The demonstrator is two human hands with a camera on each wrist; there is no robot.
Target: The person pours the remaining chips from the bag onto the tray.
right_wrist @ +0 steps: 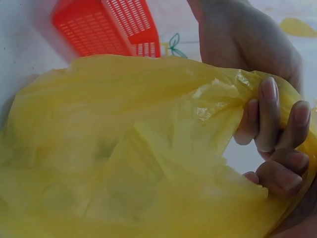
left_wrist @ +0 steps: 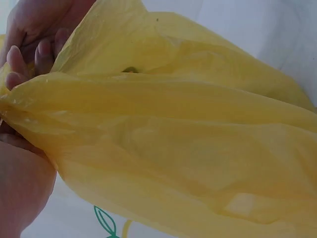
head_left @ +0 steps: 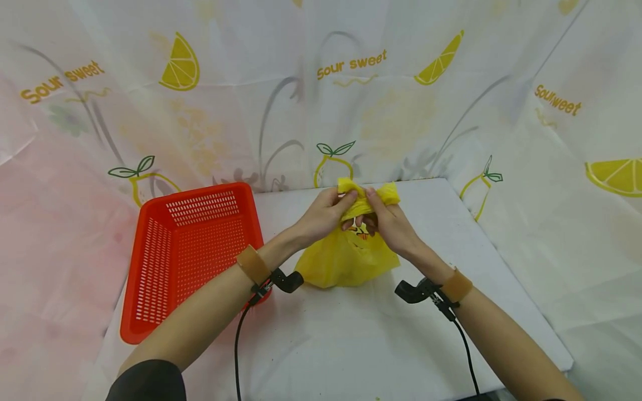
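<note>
A yellow plastic bag (head_left: 346, 264) with a bulging lower part stands on the white table. My left hand (head_left: 323, 214) grips its bunched top from the left, thumb on top. From the right, my right hand (head_left: 396, 225) pinches the same gathered plastic, its thumb close to the left one. In the left wrist view the bag (left_wrist: 173, 144) spreads thin and translucent, and its contents show only as vague shapes. Curled fingertips (right_wrist: 269, 91) poke out beside a gap in the plastic in the right wrist view.
An empty red plastic basket (head_left: 205, 250) with slotted sides stands at the left of the table (head_left: 351, 345), beside my left forearm. A white curtain (head_left: 241, 55) with lemon prints hangs behind and on both sides. Black camera cables run down from both wrists.
</note>
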